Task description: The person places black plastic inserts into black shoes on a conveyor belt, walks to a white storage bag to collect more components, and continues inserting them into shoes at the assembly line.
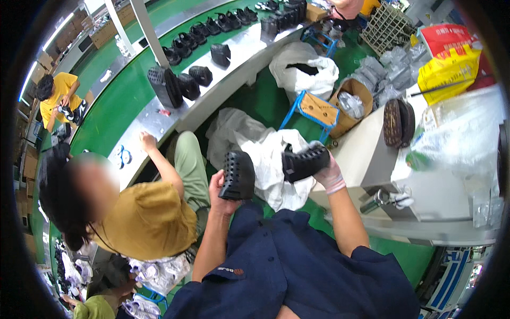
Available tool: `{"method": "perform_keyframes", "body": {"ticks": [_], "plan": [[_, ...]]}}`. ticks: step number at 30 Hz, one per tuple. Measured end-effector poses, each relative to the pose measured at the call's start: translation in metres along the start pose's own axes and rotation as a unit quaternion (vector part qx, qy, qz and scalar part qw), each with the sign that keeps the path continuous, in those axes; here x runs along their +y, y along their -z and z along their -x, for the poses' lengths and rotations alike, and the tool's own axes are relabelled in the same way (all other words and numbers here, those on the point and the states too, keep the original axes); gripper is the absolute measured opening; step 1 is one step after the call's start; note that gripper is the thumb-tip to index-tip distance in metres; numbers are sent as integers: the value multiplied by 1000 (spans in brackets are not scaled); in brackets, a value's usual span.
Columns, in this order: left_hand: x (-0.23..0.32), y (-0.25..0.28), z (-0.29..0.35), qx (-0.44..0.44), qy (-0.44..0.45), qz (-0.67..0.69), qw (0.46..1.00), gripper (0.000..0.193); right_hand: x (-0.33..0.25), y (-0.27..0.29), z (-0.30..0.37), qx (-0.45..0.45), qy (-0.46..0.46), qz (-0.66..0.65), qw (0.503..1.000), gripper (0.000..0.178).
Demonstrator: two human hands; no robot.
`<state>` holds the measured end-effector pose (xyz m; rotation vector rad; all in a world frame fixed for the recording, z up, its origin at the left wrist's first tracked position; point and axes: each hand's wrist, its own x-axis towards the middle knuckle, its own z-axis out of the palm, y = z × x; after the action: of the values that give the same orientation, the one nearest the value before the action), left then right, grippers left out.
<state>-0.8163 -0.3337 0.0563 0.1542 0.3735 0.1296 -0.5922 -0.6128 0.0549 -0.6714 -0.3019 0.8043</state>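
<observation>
My left hand (217, 190) is closed round the lower side of a black block (238, 173) with rows of round holes, held upright above my lap. My right hand (330, 174), in a pale knit glove, grips a black shoe-shaped piece (305, 162) from its right side. Rows of holes or studs run along its upper surface, and an opening faces left. The two pieces are apart. Behind them hangs a crumpled white sack (268, 151). My glove's fingers are partly hidden behind the shoe-shaped piece.
A co-worker in a mustard shirt (151, 220) sits close on my left, arm on the metal bench (146, 119). Similar black pieces (166, 85) and black shoes (212, 25) line it. Ahead are a blue-framed stool (319, 110) and a carton (353, 90); a grey-white table (361, 146) stands right.
</observation>
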Motion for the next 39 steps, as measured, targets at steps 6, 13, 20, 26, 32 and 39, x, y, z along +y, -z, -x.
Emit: {"method": "perform_keyframes", "body": {"ticks": [6,13,20,26,32,39], "plan": [[9,-3,-76,43,-101,-47,993,42,-29,-23,-29,-25,-195,25,980,81],[40,-42,-137,-7,-237,-63,970,40,-18,-63,-103,-49,-179,40,982,64],[79,-44,-221,-28,-270,-61,960,47,-50,-50,-182,-106,-193,47,974,59],[120,-90,-290,-56,-259,-110,958,58,-99,-21,-327,-99,-159,228,955,49],[142,-107,-432,-13,-194,-30,980,47,-132,70,-514,-76,-90,355,927,31],[146,-144,-604,199,-184,-163,949,38,-153,141,-709,-141,-407,132,893,83]]}}
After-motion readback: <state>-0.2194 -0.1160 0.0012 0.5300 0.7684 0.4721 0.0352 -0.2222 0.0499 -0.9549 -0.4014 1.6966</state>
